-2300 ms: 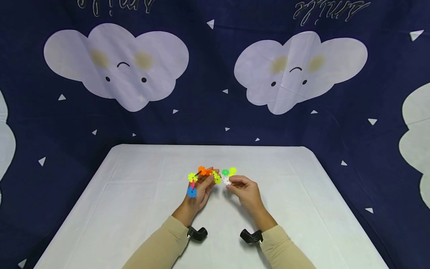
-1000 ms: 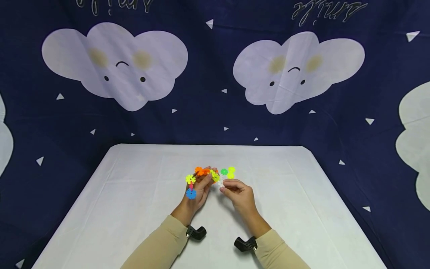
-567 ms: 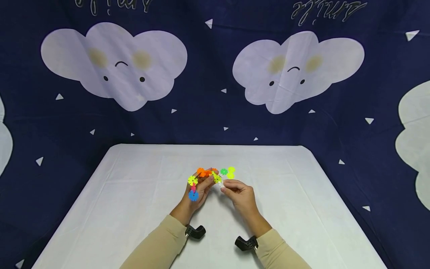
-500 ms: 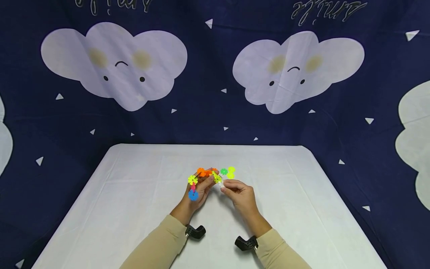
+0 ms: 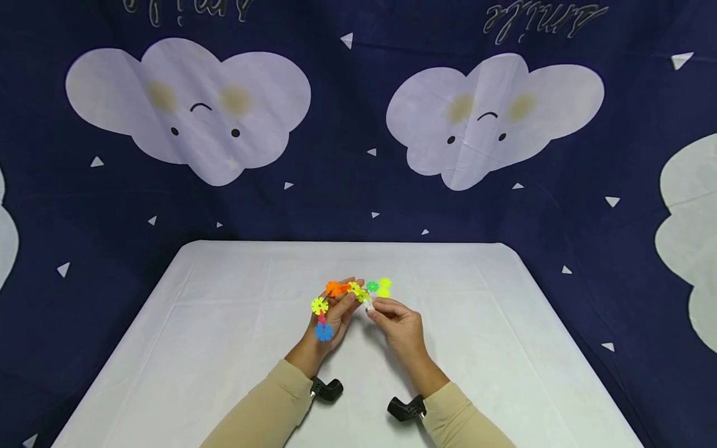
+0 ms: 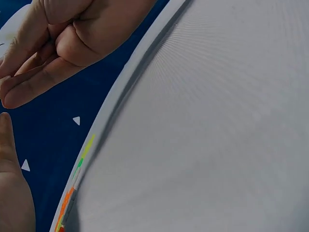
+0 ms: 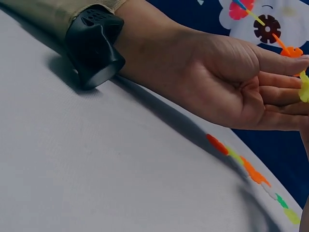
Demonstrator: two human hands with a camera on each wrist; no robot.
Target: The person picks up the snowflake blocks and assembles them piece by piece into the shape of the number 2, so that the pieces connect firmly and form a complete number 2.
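Note:
My left hand [image 5: 335,318] holds a chain of joined notched plastic discs, its thumb over the yellow discs [image 5: 354,288] near the chain's right end. From there the chain runs left through orange discs [image 5: 333,288] to a yellow one, then down through a pink disc [image 5: 321,317] to a blue disc [image 5: 323,331] over the wrist. My right hand [image 5: 404,330] pinches a white disc [image 5: 368,305] between thumb and forefinger, right against the chain's end. A brown disc [image 7: 267,29] shows within the chain in the right wrist view.
Just beyond the hands, a loose green disc [image 5: 372,286] and yellow discs [image 5: 384,292] lie on the white-covered table [image 5: 224,348]. The right wrist view shows a row of loose discs, including a red one [image 7: 217,144]. A dark blue cloud-printed cloth [image 5: 347,112] hangs behind.
My right hand has moved left with the white disc, from beside the chain up against its end. The chain's blue end has swung slightly lower.

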